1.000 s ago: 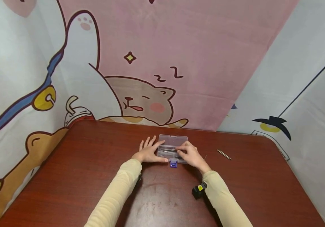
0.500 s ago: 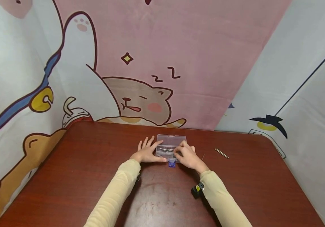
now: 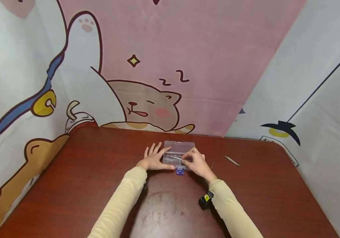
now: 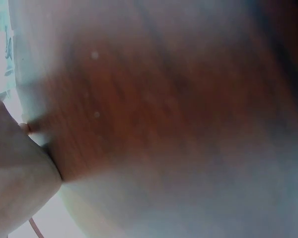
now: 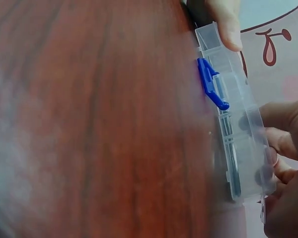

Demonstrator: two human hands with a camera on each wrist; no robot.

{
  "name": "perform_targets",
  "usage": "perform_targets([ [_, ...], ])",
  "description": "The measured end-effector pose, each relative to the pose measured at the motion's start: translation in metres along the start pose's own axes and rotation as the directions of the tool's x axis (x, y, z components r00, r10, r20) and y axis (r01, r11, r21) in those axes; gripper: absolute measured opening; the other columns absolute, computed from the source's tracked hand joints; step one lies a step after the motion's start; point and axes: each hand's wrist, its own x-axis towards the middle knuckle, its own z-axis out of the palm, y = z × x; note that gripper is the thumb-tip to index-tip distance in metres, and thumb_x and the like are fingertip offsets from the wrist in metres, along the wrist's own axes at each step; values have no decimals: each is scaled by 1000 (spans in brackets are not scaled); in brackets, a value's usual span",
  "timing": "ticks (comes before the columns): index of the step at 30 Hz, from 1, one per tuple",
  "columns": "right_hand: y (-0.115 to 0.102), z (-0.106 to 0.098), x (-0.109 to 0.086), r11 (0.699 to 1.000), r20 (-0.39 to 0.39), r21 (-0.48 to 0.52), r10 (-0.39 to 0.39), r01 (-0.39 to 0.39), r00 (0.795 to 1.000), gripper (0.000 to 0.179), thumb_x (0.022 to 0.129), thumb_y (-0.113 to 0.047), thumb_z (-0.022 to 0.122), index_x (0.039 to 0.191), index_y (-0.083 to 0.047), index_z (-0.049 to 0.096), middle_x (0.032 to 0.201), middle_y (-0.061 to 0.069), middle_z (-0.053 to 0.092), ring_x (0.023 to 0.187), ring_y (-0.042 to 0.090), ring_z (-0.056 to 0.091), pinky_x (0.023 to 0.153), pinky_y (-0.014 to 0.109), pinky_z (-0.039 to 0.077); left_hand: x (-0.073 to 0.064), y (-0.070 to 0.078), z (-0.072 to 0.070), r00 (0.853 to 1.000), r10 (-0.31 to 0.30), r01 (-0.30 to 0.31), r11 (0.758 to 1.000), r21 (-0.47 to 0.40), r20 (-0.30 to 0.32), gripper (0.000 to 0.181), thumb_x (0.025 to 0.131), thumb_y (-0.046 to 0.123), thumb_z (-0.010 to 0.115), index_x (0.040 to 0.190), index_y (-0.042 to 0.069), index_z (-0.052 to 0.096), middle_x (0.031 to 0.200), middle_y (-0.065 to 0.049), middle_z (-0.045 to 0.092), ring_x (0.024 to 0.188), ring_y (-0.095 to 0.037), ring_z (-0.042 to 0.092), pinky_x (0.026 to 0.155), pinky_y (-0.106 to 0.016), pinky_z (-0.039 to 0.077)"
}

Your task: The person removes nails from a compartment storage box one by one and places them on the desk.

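A clear plastic compartment box (image 3: 179, 145) with a blue latch (image 3: 180, 172) lies on the table, its lid raised at the back. Several thin silver metal rods (image 3: 174, 156) lie inside it. My left hand (image 3: 152, 162) rests at the box's left end, fingers straight and spread, thumb along the front edge and index finger toward the back. Over the right half, my right hand (image 3: 198, 163) pinches the end of a thin metal rod between thumb and index finger. From the right wrist view, the box front (image 5: 241, 94) appears side-on, partly covering the right fingers (image 5: 280, 116).
Two short metal rods (image 3: 232, 161) lie on the brown wooden table (image 3: 265, 191) right of the box. A very thin needle-like piece (image 3: 212, 165) is close to the right wrist. Behind the table hangs a cartoon-printed cloth (image 3: 205, 66). The left wrist view is mostly blurred tabletop (image 4: 139, 99).
The right fingertips have shifted slightly left and lower within the box, and the rod at their tips shows more clearly. The left hand stays in place on the box.
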Motion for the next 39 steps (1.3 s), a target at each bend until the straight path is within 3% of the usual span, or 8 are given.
perform_targets([
  [7, -1, -1, 1, 995, -5, 16, 100, -100, 995, 6, 80, -9, 78, 84, -8, 74, 87, -1, 56, 80, 20, 52, 78, 47, 27, 0, 0, -1, 1000, -8, 8, 1000, 1, 6, 101, 72, 74, 64, 154, 35, 22, 161, -13, 0, 144, -36, -6, 110, -55, -9],
  [16, -4, -11, -2, 999, -44, -20, 50, -51, 998, 7, 78, -9, 79, 80, -12, 73, 84, -2, 55, 75, 17, 52, 78, 48, 23, 0, 0, -1, 1000, -14, 14, 1000, 1, -4, 99, 72, 71, 66, 154, 35, 23, 161, -13, 1, 145, -35, -6, 110, -54, -9],
  [26, 4, -27, -11, 997, -65, -36, 63, -65, 996, 8, 79, -7, 79, 81, -11, 71, 65, -7, 46, 61, 11, 43, 76, 41, 24, 3, -2, 2, 1000, -11, 11, 1000, 0, -7, 100, 71, 72, 66, 154, 36, 23, 161, -12, 1, 145, -34, -6, 110, -54, -10],
  [32, 9, -38, -17, 996, -86, -22, 80, -82, 993, 8, 79, -6, 78, 81, -10, 71, 64, -6, 47, 62, 10, 43, 59, 28, 34, 1, -1, 0, 1000, -3, 3, 1000, 14, -13, 100, 71, 74, 64, 154, 35, 23, 161, -12, 1, 145, -35, -6, 110, -55, -8],
  [39, 17, -47, -23, 989, -77, 7, 149, -149, 986, 9, 80, -5, 76, 82, -11, 70, 63, -6, 44, 62, 11, 42, 56, 26, 34, -5, 7, -7, 1000, -9, 8, 999, 38, 7, 97, 74, 70, 66, 153, 32, 25, 160, -15, 4, 144, -38, -1, 111, -57, -3],
])
